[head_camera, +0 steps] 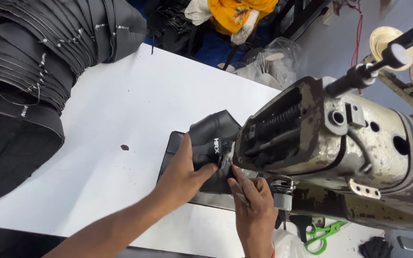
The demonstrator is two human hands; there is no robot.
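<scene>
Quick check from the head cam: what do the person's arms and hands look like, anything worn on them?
Both forearms are bare, with no sleeves in view. The left hand wears no glove, ring or watch that I can see. The right hand is gloveless too; a thin red thread or band shows at its wrist, at the bottom edge of the frame. No other markings are visible.

On the white desk point(120, 110), the left hand point(182, 174) presses a black fabric piece point(211, 138) flat beside the worn sewing machine point(340, 143). The right hand point(252, 203) pinches the fabric's edge under the machine head. Stacked black fabric point(29, 62) lies at ten o'clock, green scissors point(323, 234) at five o'clock.
</scene>
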